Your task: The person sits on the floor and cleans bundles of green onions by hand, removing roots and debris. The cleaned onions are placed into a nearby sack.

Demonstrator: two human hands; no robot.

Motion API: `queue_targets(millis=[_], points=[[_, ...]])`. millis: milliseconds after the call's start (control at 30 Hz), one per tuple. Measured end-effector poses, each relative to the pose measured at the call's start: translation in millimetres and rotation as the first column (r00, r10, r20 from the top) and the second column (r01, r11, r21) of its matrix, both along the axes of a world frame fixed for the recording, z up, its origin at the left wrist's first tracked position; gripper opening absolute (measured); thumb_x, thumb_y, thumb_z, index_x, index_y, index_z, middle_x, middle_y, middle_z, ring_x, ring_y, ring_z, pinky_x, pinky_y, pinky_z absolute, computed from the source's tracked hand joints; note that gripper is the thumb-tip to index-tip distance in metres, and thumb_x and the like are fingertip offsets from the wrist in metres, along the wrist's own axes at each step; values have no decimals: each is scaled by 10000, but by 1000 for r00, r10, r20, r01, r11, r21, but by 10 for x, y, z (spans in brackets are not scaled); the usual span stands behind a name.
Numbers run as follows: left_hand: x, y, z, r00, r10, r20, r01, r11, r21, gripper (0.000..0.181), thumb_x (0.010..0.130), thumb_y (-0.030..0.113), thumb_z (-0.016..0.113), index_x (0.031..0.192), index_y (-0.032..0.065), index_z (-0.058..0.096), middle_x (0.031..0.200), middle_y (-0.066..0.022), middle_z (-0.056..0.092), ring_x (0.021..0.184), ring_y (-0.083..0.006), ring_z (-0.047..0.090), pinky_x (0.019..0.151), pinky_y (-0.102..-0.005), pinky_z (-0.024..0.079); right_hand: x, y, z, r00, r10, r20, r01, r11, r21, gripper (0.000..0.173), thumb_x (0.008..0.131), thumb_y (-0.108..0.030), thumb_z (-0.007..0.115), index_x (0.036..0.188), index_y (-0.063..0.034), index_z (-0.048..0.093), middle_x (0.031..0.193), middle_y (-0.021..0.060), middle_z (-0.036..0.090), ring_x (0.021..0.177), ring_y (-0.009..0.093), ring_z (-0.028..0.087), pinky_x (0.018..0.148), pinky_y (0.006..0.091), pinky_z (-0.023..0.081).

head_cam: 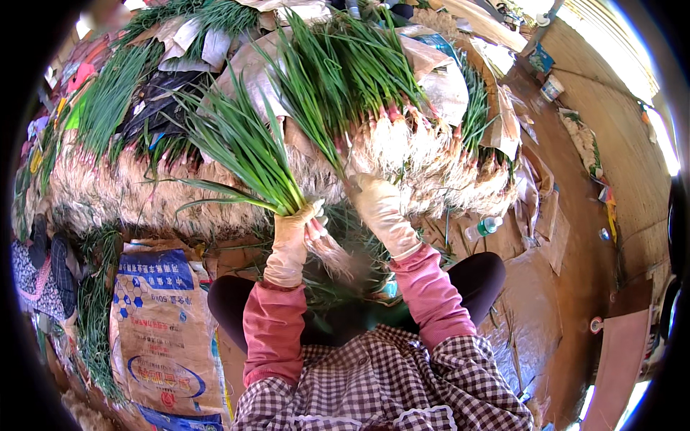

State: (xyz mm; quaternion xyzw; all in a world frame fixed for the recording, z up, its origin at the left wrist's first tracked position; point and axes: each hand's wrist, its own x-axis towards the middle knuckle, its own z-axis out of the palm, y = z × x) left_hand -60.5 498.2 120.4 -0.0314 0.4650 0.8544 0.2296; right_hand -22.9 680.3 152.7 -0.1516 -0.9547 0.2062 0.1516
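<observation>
My left hand (294, 231), in a pale glove, is closed around a bunch of green garlic (264, 167). The long flat leaves fan up and left; the pinkish stems and pale roots stick out below the fist to the right. My right hand (377, 210), gloved too, is at the front of the root pile, its fingertips pinching the lower end of a few green garlic stalks (329, 148). Just beyond it lies a thick row of loose green garlic (372, 70), with pink stem bases and whitish roots facing me.
A long bank of stacked roots (161, 199) runs across in front. A clear bottle with a green cap (482, 229) lies at right. A printed woven sack (161, 334) is spread at left, beside loose leaves (97, 312). Another person's patterned clothing (38, 275) shows at far left.
</observation>
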Motion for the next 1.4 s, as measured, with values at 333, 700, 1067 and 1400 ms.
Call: queue_targets(millis=[333, 700, 1067, 1400], points=[[-102, -105, -202, 994, -96, -53, 86, 982, -170, 224, 828, 140, 739, 971, -16, 665, 689, -103, 639, 498, -187, 605, 405, -294, 484, -296, 45, -1618, 968, 129, -215, -215, 868, -447, 431, 838, -281, 737, 1172, -66, 568, 969, 119, 654, 776, 235, 622, 723, 363, 522], [-96, -645, -260, 999, 28, -30, -34, 971, -235, 198, 818, 56, 727, 986, -23, 659, 730, -115, 670, 522, -207, 635, 387, -305, 478, -398, -404, -820, 966, 259, -22, -152, 494, -856, 261, 825, -150, 761, 1015, 0, 664, 787, 22, 663, 673, 95, 538, 591, 233, 460], [226, -433, -96, 979, -113, -168, 94, 989, -114, 108, 842, 32, 676, 801, -64, 647, 561, -108, 617, 399, -169, 559, 344, -232, 397, -424, -755, -204, 979, 136, -150, -198, 489, -850, 240, 808, -194, 772, 728, -7, 645, 597, -1, 575, 530, 104, 467, 508, 266, 392], [-14, -454, -244, 995, -55, 85, 36, 978, 203, 179, 873, 37, 639, 953, -122, 622, 751, -187, 637, 444, -105, 481, 372, -171, 347, -182, -764, -266, 844, -174, -508, -477, 194, -858, 180, 929, -175, 624, 1020, -21, 603, 818, 35, 635, 675, 112, 574, 593, 264, 471]])
